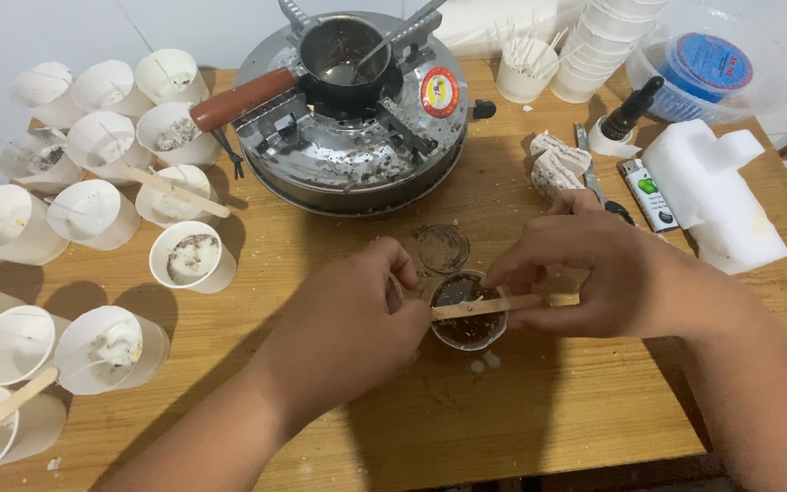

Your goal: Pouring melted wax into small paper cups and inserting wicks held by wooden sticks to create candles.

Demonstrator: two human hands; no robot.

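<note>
**Wooden stick laid across a small cup**

A small white cup of dark brown liquid is flanked by both hands on the wooden table. A flat pale wooden stick is pinched across its rim by the left hand and the right hand. Beyond the right hand, a small white-and-green rectangular packet is seen.

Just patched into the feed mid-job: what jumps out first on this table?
Front and centre, the left hand and right hand hold a flat wooden stick across a small cup of dark liquid. Behind them sits a round metal stove carrying a little pot with a reddish handle. The table's left side is crowded with white cups, some tipped over.
</note>
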